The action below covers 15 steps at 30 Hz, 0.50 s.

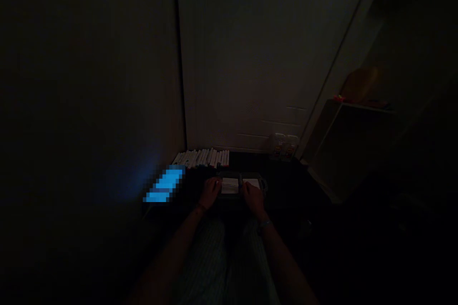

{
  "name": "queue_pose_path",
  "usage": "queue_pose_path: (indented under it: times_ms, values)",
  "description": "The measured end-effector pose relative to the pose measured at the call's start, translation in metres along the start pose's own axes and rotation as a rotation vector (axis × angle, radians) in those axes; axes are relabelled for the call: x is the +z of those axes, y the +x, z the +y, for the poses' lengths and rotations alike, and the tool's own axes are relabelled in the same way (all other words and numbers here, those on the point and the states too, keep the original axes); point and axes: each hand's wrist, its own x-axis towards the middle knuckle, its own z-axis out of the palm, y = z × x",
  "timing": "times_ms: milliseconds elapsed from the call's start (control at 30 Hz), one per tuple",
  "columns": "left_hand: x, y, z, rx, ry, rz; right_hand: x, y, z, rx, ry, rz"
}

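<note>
Two hands [210,192] [253,196] at a dim case [250,176], each grip lost in shadow, indiscernible.

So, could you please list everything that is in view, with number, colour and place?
Case: 1, dark, between the hands
Pale inserts: 2, whitish, inside the case
Slim sticks, perhaps markers: many, too dim to count, mostly white, back left of table
Glowing panel: 1, blue, pixelated, table's left
Clear packages: 2, transparent, back right
Table: 1, black, below these
Wall: greyish, behind
Cabinet-like unit: 1, dark, right
Rounded object: 1, orange-brown, on the unit
Trousers: greenish grey, bottom
Left hand: 1, case's left edge
Right hand: 1, case's right part
</note>
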Motion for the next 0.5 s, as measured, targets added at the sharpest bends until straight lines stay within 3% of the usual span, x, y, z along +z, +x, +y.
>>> queue_pose_path:
  times_ms: [500]
  values:
    - [0.0090,0.0009,-0.0036,0.027,0.098,0.029,0.0002,0.0020,-0.0004,0.054,0.009,-0.022]
